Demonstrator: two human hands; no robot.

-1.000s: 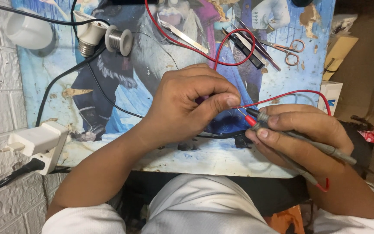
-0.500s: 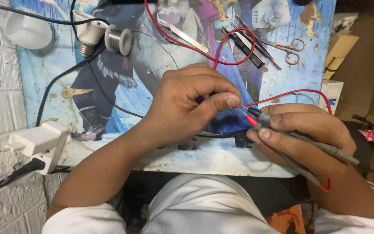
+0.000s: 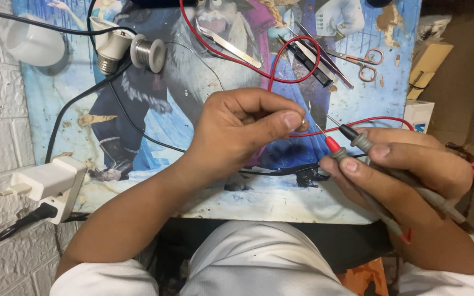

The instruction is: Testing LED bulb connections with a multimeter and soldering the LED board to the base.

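While probes stay gripped, left hand holds steady.

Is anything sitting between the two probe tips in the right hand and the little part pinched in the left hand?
Nothing visible. The probe tips in the right hand point straight at the small part pinched by the left hand, with only bare mat showing in the gap.

The probes looked like matt grey plastic with thin shiny metal tips, the tweezers were bright smooth steel, the table cover was glossy printed plastic, scuffed and peeling.
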